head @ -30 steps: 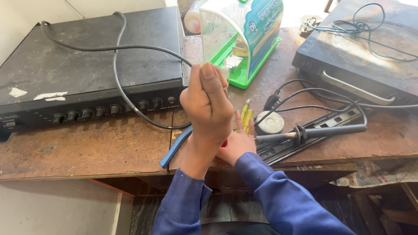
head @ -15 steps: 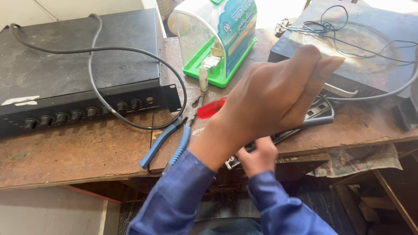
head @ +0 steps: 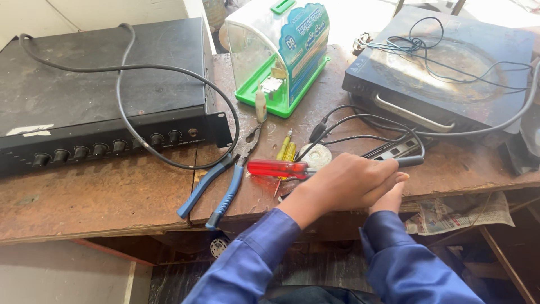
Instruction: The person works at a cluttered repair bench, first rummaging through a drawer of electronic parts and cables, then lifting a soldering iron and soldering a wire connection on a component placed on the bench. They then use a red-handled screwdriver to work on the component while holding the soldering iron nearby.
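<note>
Coming down from in front of the camera, the left hand now lies curled over the right hand at the near table edge; both are closed around something that I cannot tell. Just beside them the red screwdriver rests on the wooden table, and the blue pliers are beyond it. Further back stand the black amplifier and the green-based box.

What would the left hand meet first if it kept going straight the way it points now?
The left hand points right along the bench edge; first in line looks like the dark rod-like handle at its fingertips, then the power strip, though depth is unclear.
</note>
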